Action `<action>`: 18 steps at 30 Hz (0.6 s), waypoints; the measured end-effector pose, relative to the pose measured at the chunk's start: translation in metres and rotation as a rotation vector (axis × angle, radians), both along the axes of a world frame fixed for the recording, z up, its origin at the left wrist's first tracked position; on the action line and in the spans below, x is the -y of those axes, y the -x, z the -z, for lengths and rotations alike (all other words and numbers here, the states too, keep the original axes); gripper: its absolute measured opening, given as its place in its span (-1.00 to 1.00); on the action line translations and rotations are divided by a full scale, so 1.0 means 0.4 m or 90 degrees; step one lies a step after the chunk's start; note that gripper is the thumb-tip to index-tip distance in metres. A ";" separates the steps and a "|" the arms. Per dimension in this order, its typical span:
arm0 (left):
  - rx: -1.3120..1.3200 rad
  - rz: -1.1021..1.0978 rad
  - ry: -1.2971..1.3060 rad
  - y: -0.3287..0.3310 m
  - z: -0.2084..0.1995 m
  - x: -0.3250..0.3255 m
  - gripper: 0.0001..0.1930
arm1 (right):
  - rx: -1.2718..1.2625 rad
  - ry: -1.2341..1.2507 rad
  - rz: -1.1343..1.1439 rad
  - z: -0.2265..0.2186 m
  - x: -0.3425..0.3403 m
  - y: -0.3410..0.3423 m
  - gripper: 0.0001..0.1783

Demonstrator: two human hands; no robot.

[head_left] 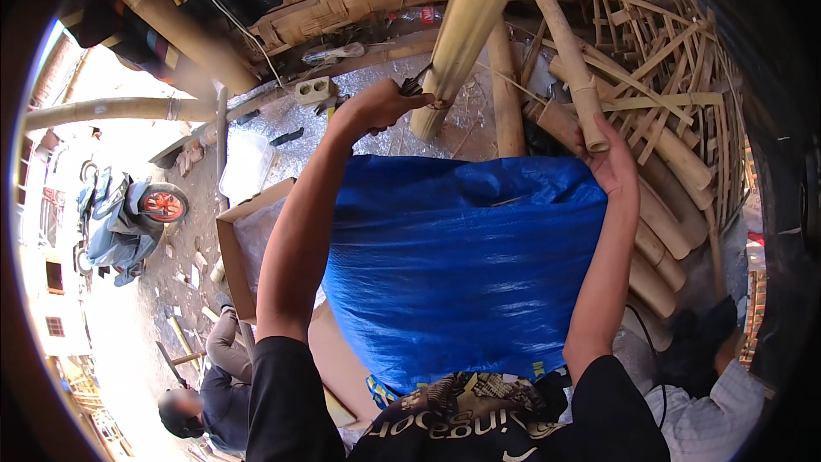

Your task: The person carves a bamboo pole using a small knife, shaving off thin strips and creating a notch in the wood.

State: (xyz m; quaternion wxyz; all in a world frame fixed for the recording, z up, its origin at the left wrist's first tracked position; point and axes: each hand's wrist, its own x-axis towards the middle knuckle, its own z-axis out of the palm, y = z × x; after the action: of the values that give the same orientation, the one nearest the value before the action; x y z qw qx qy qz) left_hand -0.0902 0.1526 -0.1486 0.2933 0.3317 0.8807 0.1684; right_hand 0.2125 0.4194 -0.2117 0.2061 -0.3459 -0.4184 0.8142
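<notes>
Nearest to the person, low in the view, a big blue plastic sheet (462, 265) lies spread over the lap, and both bare arms reach up and away past its left and right sides. Past the sheet's far edge on the right, the right hand (609, 162) is closed around the near end of a short, pale, round bamboo piece (569, 56). That piece points up and away from the hand, leaning a little to the left, and its long side runs from near to far. On the left, a bit farther away, the left hand (385, 107) is shut tight around a small dark tool (412, 84); it may be a knife, but the hand hides most of it, so it is hard to be sure. The tool's tip touches the left side of a thick, long, yellow-green bamboo pole (466, 26), close to its near, lower end. This pole rises from just right of the left hand up to the far top of the view, nearly straight up. So the left hand is the one right beside the thick pole, and the right hand is well off to the right of it. Farther right, more cut bamboo pieces (667, 197) lie in a pile against a woven bamboo frame (658, 26).
</notes>
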 end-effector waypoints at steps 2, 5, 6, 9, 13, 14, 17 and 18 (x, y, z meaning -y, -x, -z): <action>0.004 -0.013 0.013 0.026 0.007 0.021 -0.28 | -0.064 0.062 -0.042 -0.006 0.010 0.011 -0.48; 0.009 -0.030 0.077 0.045 -0.022 0.034 -0.31 | -0.116 0.170 -0.122 0.018 0.015 0.033 -0.49; -0.006 -0.020 0.127 0.048 -0.043 0.031 -0.33 | -0.119 0.190 -0.124 0.024 0.018 0.031 -0.49; -0.009 -0.007 0.277 0.049 -0.120 0.032 -0.39 | -0.101 0.195 -0.122 0.052 0.037 0.021 -0.50; 0.024 -0.008 0.314 0.086 -0.121 0.056 -0.41 | -0.147 -0.094 -0.093 -0.040 0.244 0.019 -0.52; 0.026 -0.015 0.309 0.080 -0.133 0.054 -0.42 | -0.143 -0.179 -0.109 -0.073 0.276 0.019 -0.51; 0.047 -0.023 0.289 0.067 -0.124 0.054 -0.43 | -0.066 -0.397 -0.138 -0.175 0.362 -0.001 -0.52; 0.041 -0.011 0.288 0.075 -0.113 0.040 -0.39 | -0.005 -0.453 -0.136 -0.224 0.386 -0.014 -0.54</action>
State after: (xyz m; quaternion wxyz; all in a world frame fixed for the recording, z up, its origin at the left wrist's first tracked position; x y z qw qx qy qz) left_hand -0.1203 0.1366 -0.1034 0.3865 0.2446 0.8890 -0.0206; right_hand 0.2180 0.2651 -0.1223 0.2289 -0.2039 -0.7082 0.6360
